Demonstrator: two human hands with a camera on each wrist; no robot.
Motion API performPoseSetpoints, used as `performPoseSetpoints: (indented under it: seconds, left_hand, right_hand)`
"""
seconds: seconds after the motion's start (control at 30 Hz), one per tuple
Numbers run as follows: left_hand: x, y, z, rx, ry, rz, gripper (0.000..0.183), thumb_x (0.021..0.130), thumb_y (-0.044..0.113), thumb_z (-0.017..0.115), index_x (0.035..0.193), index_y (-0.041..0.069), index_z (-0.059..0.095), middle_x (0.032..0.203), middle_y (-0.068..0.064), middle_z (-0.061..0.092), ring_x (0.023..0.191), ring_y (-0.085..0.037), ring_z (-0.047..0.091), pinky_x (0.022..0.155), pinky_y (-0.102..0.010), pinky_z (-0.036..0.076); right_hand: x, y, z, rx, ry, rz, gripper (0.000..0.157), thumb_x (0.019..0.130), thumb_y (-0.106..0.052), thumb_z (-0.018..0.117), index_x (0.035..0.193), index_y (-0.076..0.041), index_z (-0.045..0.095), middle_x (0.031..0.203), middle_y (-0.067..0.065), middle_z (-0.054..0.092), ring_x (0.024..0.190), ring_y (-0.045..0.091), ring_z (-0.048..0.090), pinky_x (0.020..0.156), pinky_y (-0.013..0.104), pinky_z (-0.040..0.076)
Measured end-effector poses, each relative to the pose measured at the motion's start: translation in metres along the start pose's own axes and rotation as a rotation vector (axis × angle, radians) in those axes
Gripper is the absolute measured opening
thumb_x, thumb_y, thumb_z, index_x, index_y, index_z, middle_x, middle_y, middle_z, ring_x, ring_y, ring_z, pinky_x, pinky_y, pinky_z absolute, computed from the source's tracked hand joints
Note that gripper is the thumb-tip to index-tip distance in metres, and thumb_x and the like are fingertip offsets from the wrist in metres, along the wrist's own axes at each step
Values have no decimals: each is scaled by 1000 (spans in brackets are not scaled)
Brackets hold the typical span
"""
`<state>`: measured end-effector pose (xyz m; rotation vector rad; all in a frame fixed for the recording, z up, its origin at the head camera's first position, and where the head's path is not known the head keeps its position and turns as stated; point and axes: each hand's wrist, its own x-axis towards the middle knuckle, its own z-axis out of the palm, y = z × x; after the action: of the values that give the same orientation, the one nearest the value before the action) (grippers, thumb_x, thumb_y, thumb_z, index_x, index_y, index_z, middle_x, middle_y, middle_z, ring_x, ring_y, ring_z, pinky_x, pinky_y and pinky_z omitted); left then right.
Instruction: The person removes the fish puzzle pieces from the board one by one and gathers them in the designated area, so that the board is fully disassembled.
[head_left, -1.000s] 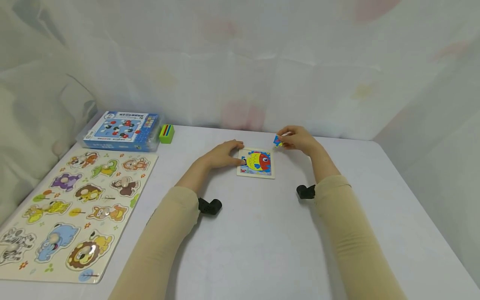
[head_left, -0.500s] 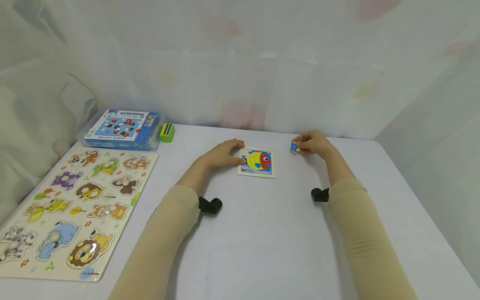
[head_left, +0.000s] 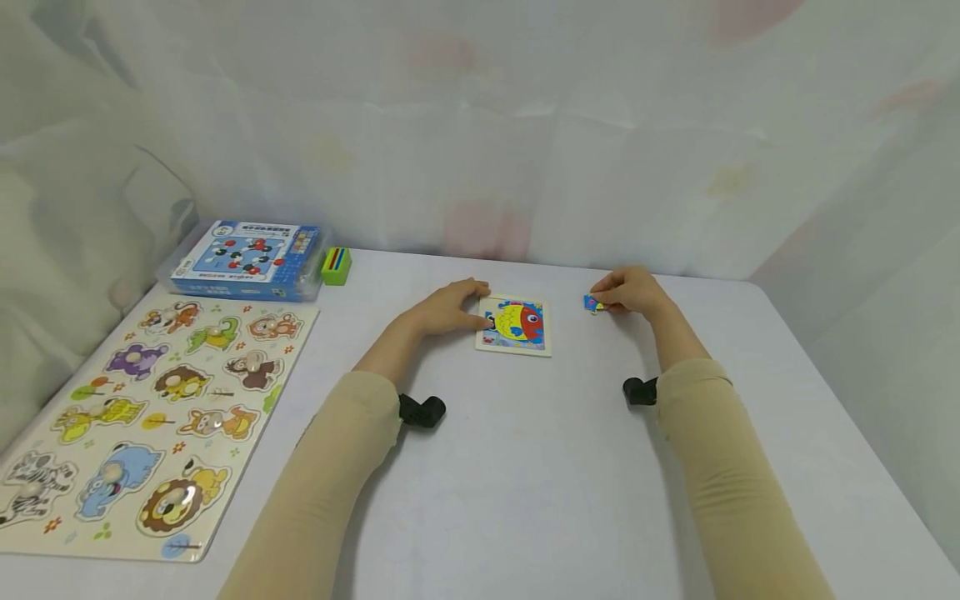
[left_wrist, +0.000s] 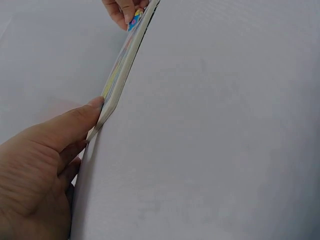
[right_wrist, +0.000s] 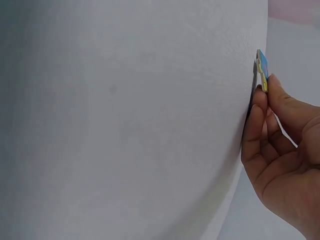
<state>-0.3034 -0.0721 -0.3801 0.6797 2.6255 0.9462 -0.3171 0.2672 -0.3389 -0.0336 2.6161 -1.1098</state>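
Note:
A small square fish jigsaw puzzle [head_left: 513,326] in a pale wooden frame lies on the table, showing a yellow fish with a red head. My left hand [head_left: 444,309] grips its left side, the thumb on the border and the forefinger reaching along to the upper left corner. In the left wrist view, that thumb [left_wrist: 82,117] lies over the frame's edge. To the right of the puzzle, my right hand [head_left: 628,292] pinches a blue and yellow jigsaw piece [head_left: 593,303] between thumb and fingers. The right wrist view shows the piece edge-on, tilted, close over the white surface.
A large animal peg puzzle board [head_left: 161,417] covers the left of the table. Behind it sits a blue boxed molecule set [head_left: 238,260], with a green block [head_left: 336,266] beside it. A pale curtain [head_left: 480,125] hangs along the back edge.
My right hand has moved right, away from the puzzle, and then lowered slightly, tilting the piece flatter. The left hand stays in place on the puzzle.

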Motion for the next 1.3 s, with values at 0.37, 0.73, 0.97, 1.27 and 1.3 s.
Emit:
performPoseSetpoints:
  seconds: [0.37, 0.73, 0.97, 1.27, 1.3]
  left_hand:
    - [-3, 3, 0, 3, 4, -7, 66, 89, 36, 67, 146, 10, 45, 161, -3, 36, 156, -26, 17, 128, -48, 15]
    - [-4, 3, 0, -4, 8, -9, 66, 89, 35, 67, 146, 11, 45, 161, -3, 36, 156, -26, 17, 129, -48, 15]
    - [-4, 3, 0, -2, 7, -7, 65, 89, 35, 68, 145, 11, 46, 161, -3, 36, 156, -25, 17, 129, -47, 15]
    - [-2, 3, 0, -6, 7, -1, 65, 89, 36, 68, 145, 11, 46, 161, -3, 36, 157, -25, 17, 129, -47, 15]
    - [-3, 3, 0, -7, 8, -2, 65, 89, 35, 68, 145, 11, 46, 161, -3, 36, 157, -25, 17, 129, -47, 15]
  right_hand:
    - [1, -1, 3, -83, 52, -10, 30, 94, -17, 66, 117, 1, 68, 86, -2, 66, 75, 6, 60, 67, 16, 53]
    - [2, -3, 5, -103, 66, -14, 29, 92, -18, 69, 114, 1, 68, 78, -4, 65, 70, 5, 57, 64, 15, 51]
    - [1, -3, 4, -97, 73, -27, 29, 94, -17, 66, 116, 2, 66, 83, 0, 65, 72, 8, 57, 66, 17, 52]
    - [1, -10, 4, -119, 113, -40, 31, 97, -21, 62, 118, 1, 65, 98, 8, 67, 78, 10, 61, 71, 20, 53]
    - [1, -11, 5, -118, 113, -44, 31, 96, -21, 62, 119, 1, 65, 98, 8, 67, 78, 9, 61, 71, 20, 53]
